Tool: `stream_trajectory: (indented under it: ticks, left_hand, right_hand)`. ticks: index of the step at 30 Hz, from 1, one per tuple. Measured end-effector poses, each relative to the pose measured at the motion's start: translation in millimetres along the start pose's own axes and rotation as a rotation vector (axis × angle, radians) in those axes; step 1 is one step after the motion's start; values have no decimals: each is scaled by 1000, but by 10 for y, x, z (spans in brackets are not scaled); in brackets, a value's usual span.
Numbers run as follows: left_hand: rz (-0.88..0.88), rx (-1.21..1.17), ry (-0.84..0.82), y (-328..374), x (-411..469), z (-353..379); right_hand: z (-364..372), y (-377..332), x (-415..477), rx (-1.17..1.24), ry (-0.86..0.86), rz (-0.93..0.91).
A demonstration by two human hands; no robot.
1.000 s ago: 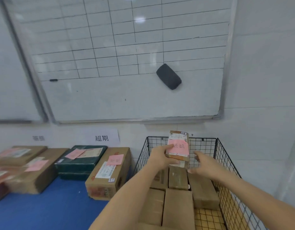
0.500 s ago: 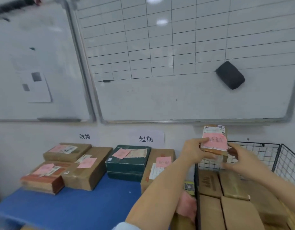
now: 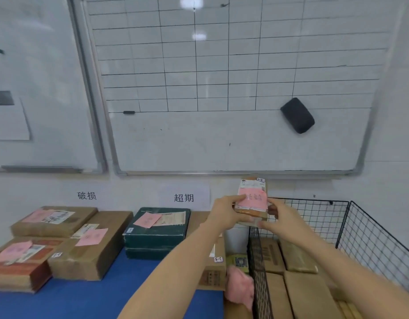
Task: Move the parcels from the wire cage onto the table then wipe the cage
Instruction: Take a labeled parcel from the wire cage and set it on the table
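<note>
— What am I holding?
— Your left hand (image 3: 224, 209) and right hand (image 3: 279, 217) both clasp a small parcel (image 3: 250, 212) with a pink note (image 3: 253, 200), held above the wire cage (image 3: 371, 236), at its left rim.
— Readable writing?
— Wall signs read 破损 (image 3: 86, 195) and 超期 (image 3: 184, 198).

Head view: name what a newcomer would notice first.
The left hand and right hand hold a small pink-noted parcel above the left edge of the wire cage. Behind, a black eraser sits on the gridded whiteboard. Labelled parcels line the blue table at left.
</note>
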State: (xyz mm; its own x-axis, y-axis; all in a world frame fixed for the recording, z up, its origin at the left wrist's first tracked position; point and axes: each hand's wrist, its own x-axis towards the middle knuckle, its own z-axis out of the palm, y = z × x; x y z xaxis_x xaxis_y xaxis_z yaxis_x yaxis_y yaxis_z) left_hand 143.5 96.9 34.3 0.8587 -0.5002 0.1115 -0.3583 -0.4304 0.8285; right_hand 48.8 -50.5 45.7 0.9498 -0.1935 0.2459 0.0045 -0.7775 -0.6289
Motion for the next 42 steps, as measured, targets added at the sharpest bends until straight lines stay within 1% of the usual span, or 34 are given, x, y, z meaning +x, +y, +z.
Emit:
stream_trajectory:
  ticks: [5, 7, 10, 13, 16, 20, 28, 35, 39, 42]
  left_hand:
    - [-3, -20, 2, 6, -3, 64]
    - [-24, -26, 29, -25, -20, 31]
    - [-68, -37, 92, -136, -95, -107]
    - [-98, -50, 135, -280, -187, -250]
    - [-105, 10, 146, -412, -274, -374]
    - [-126, 82, 143, -659, -314, -603]
    - [-187, 87, 136, -1350, -378, -1368]
    - [-195, 69, 106, -1907, -410, -2058]
    - [-198, 80, 115, -2193, -415, -2226]
    - [-200, 73, 102, -2337, -393, -2257]
  right_hand:
    - [-54, 61, 1, -11, -14, 6]
    - [-70, 69, 26, -31, -43, 22]
    - [-56, 77, 72, -74, -85, 59]
    - [23, 67, 95, -99, -123, 57]
    - [169, -26, 135, -127, -158, 52]
    - [478, -252, 253, -144, -207, 48]
    - [1374, -980, 548, -143, -322, 46]
    - [2122, -1612, 700, -95, -349, 4]
    - [2391, -1792, 781, -60, -348, -5]
    - [2540, -1899, 853, -83, -337, -24]
